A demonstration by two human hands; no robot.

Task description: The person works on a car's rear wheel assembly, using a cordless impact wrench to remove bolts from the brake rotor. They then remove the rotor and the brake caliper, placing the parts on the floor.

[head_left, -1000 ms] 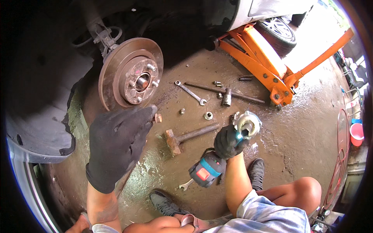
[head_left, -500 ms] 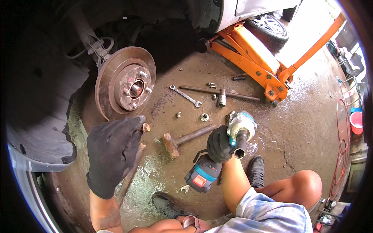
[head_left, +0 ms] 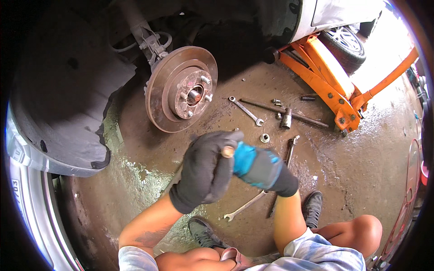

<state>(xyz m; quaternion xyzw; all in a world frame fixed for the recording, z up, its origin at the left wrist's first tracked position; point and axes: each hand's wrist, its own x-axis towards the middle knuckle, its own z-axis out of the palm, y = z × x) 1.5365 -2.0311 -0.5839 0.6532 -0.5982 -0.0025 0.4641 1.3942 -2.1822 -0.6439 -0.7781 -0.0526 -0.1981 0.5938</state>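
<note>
My left hand (head_left: 203, 169), in a black glove, is closed with a small rusty-brown hex-headed fastener (head_left: 227, 151) showing at its fingertips. Against it on the right is a blurred teal-and-black cordless impact wrench (head_left: 266, 171), gripped by my gloved right hand (head_left: 285, 181); its socket end is hidden. Beyond both hands, a rusty brake disc (head_left: 158, 97) sits on the wheel hub (head_left: 181, 100), whose bare studs stick out. On the wet floor past my hands lie a combination wrench (head_left: 246, 110) and a large nut (head_left: 265, 137).
A long bar (head_left: 312, 119) with a socket (head_left: 286, 119) lies before the orange floor jack (head_left: 334, 79). Behind the jack is a wheel (head_left: 346, 45). A ratchet (head_left: 291, 149) and another wrench (head_left: 244, 207) lie near my feet. The car's wheel-arch liner (head_left: 63, 113) hangs at left.
My left hand has moved right and the right hand left, bringing the fastener and the impact wrench together. The wrench has turned, its socket no longer visible. The view has shifted left.
</note>
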